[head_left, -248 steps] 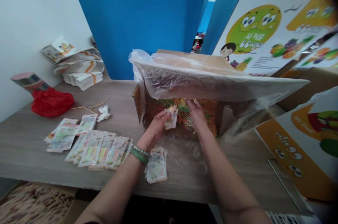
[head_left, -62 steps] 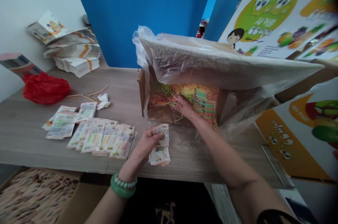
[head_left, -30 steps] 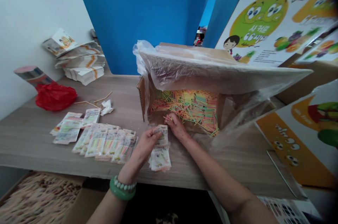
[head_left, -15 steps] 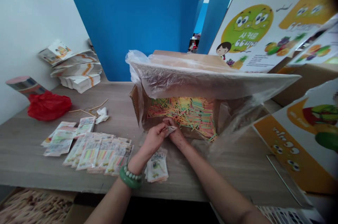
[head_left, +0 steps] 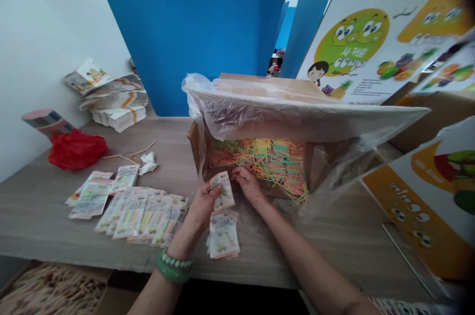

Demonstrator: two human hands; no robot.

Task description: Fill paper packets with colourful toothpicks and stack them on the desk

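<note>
Farthest left of the left hand's fingers, a red plastic bag (head_left: 77, 151) sits on the table (head_left: 48, 238) against a rolled printed tube (head_left: 45, 121). Beyond those fingers, toward the wall, stands an untidy stack of white-and-orange paper (head_left: 118, 100). Nearer to them lie thin tan sticks (head_left: 124, 157) and a crumpled white tissue (head_left: 148, 162). Below the tissue, still left of the fingers, a loose group of packets (head_left: 91, 199) lies beside a row of overlapping clear packets (head_left: 143, 213), several showing coloured strips; the row's right end is close to the left hand (head_left: 202, 203).

That hand's wrist wears a beaded bracelet (head_left: 176, 261) and a green bangle (head_left: 172, 273). Its thumb and fingers pinch a small printed packet (head_left: 223, 194), which hangs out to their right. Just under the pinched packet, on the table, is a small pile of similar packets (head_left: 224, 237).

Just right of the held packet is the right hand (head_left: 248, 185), its fingers bent inward; whether they grip anything, I cannot tell. Right behind those fingers, coloured sticks (head_left: 272, 159) fill the bottom of an open cardboard box (head_left: 193, 148) draped with clear plastic (head_left: 260, 117). Well to their right stand printed cartons (head_left: 426, 206).
</note>
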